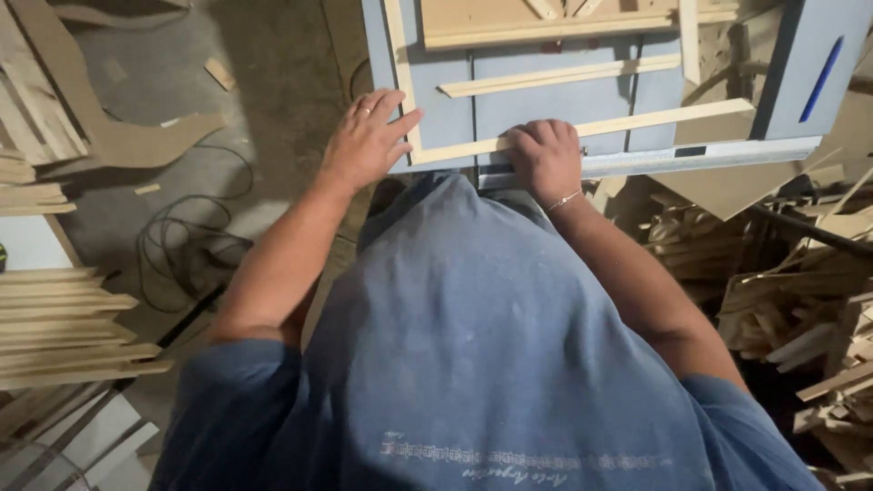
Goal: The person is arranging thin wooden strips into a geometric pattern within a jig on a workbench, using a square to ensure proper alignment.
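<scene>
On the floor at the far left lie stacked pale wooden slats (64, 318) and a black cable (186, 245). The left hand (364, 141) rests flat, fingers spread and holding nothing, on the near left corner of the blue-grey tabletop (546, 95), touching the upright pale wooden strip (400, 82). The right hand (546, 159), fingers curled, presses the long pale wooden strip (637, 123) at the near edge. A blue pen (821, 79) lies near the right edge. Wood offcuts (800, 300) pile below.

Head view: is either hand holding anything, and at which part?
Right hand presses the near end of a long pale wooden strip on the blue-grey table. Left hand rests at that corner, gripping nothing.
</scene>
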